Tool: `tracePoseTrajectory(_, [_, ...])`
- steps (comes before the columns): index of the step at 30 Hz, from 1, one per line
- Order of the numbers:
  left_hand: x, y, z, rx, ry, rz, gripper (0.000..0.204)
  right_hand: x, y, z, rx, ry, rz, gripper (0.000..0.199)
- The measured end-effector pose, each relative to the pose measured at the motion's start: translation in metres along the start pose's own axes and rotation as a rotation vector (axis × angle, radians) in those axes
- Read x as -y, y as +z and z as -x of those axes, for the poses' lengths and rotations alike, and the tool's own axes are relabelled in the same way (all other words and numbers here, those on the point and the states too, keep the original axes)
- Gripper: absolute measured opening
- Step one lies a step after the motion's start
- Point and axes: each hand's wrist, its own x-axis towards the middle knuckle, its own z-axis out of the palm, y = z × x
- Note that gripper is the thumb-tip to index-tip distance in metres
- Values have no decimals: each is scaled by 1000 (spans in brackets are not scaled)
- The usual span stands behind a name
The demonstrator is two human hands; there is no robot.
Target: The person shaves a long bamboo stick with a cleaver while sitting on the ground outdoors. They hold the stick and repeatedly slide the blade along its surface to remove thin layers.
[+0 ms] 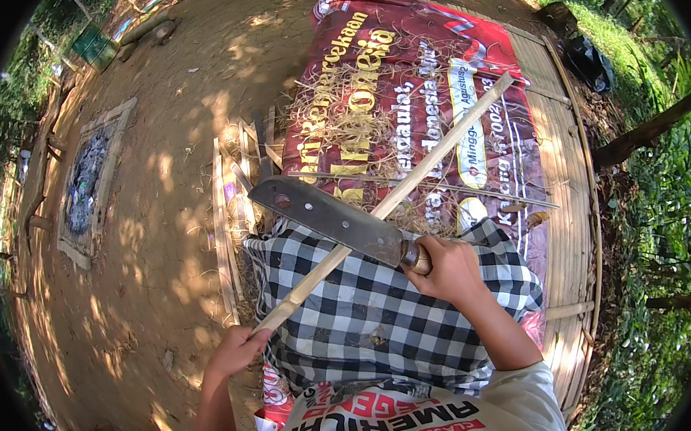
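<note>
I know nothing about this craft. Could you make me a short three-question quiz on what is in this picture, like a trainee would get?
1. True or false: the right hand grips the handle of a broad machete.
2. Which hand holds the lower end of the long bamboo strip?
3. Multiple choice: the black-and-white checkered cloth lies over A) the dirt ground, B) the person's lap, C) a tree trunk.

Key: 1 true. 2 the left hand. 3 B; the cloth sits just ahead of the person's shirt, with the red banner on the bamboo platform beyond.
</note>
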Motion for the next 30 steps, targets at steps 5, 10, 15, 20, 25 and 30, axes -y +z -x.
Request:
tracePoseTrajectory(5, [31, 48, -30, -19, -5, -34, 43, -18, 23, -1, 131, -32, 145, 28])
tracePoseTrajectory(10, [29, 62, -29, -108, 27, -44, 46, -47, 55, -9, 250, -35, 283, 29])
tracePoseTrajectory(15, [18, 68, -25, -176, 46, -160, 44, -65, 46, -25, 196, -136, 273, 22])
tracePoseTrajectory(20, [32, 73, -28, -193, 66, -93, 44, -89, 34, -36, 154, -165, 396, 30])
tracePoseTrajectory(25, [31, 70, -31, -155, 72, -103, 44, -102, 31, -36, 108, -164, 413, 33])
tracePoseTrajectory(30, [35, 69, -33, -127, 53, -69, 47, -101, 24, -38, 130, -167, 416, 27])
